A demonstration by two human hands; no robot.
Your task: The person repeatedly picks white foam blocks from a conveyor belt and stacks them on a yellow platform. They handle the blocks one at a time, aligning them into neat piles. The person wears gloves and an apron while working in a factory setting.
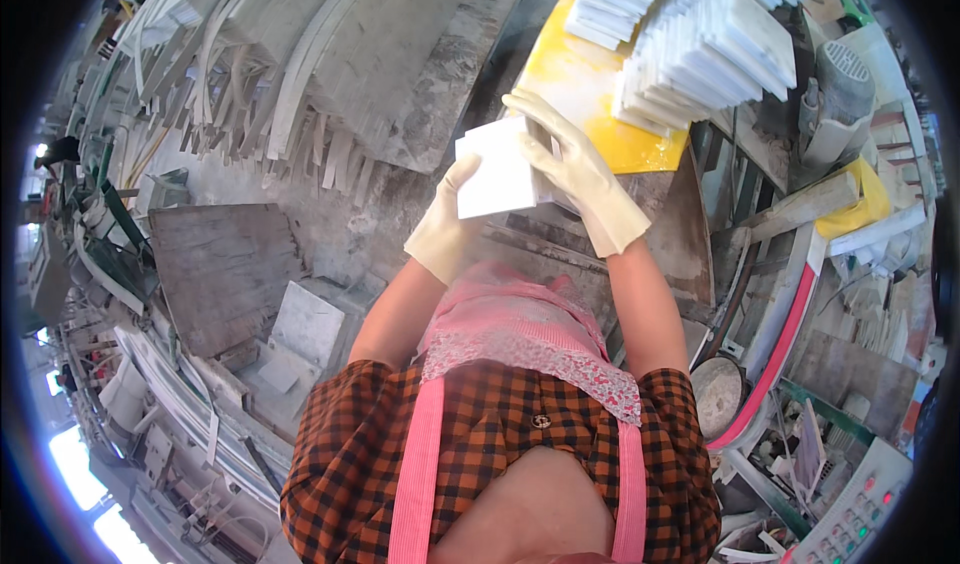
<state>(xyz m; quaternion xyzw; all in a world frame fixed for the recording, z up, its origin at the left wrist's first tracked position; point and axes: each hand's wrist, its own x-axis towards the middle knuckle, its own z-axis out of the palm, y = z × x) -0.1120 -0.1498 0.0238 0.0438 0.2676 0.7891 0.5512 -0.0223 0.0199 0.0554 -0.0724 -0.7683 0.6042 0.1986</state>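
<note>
Both hands grip one white tile (497, 177), left hand (447, 226) beneath, right hand (572, 169) over its top edge, just short of the yellow counter (565, 84) ahead.

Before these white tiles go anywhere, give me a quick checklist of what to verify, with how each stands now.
1. Both hands on the white tiles: ok; left hand supports the lower edge, right hand lies over the top right.
2. Gloves on both hands: ok.
3. Held tiles squared up together: cannot tell; the right hand hides their far edges.
4. Room on the yellow board: ok; bare yellow shows beside the standing tile rows.
5. Standing rows stable: cannot tell; they lean, fanned out.
6. Surface under the hands free: not ok; dusty slabs lie there.
</note>
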